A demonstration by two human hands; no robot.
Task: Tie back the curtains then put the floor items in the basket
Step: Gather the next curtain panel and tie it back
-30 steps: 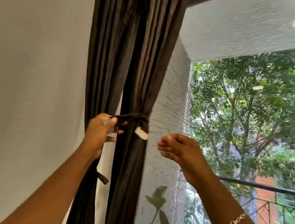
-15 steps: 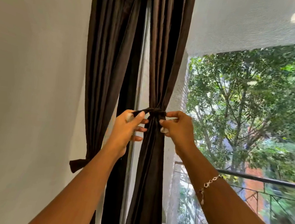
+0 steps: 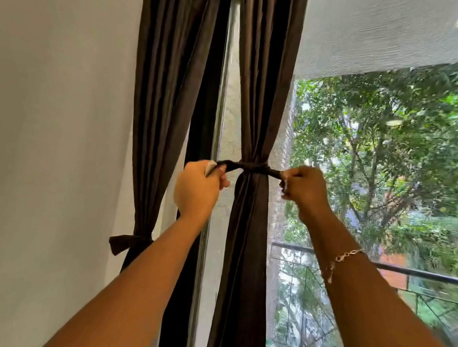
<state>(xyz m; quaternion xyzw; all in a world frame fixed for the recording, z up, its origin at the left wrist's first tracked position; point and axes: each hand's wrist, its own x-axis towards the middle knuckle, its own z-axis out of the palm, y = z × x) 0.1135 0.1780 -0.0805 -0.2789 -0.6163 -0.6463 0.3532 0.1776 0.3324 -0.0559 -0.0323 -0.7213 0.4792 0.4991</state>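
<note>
left grip (image 3: 199, 188): curled round one end of tie band (image 3: 252, 167) | right grip (image 3: 305, 190): pinching other end | curtain (image 3: 263, 91): cinched between grips, ends drawn apart, likely to tighten knot | stage: tie-back unfinished

Tied curtain (image 3: 152, 136) left — gathered curtain (image 3: 263, 91) right, beside window (image 3: 393, 177).

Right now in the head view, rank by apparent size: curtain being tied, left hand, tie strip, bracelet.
1. curtain being tied
2. left hand
3. tie strip and bracelet: similar spans; the bracelet is nearer the camera, so unranked.
</note>
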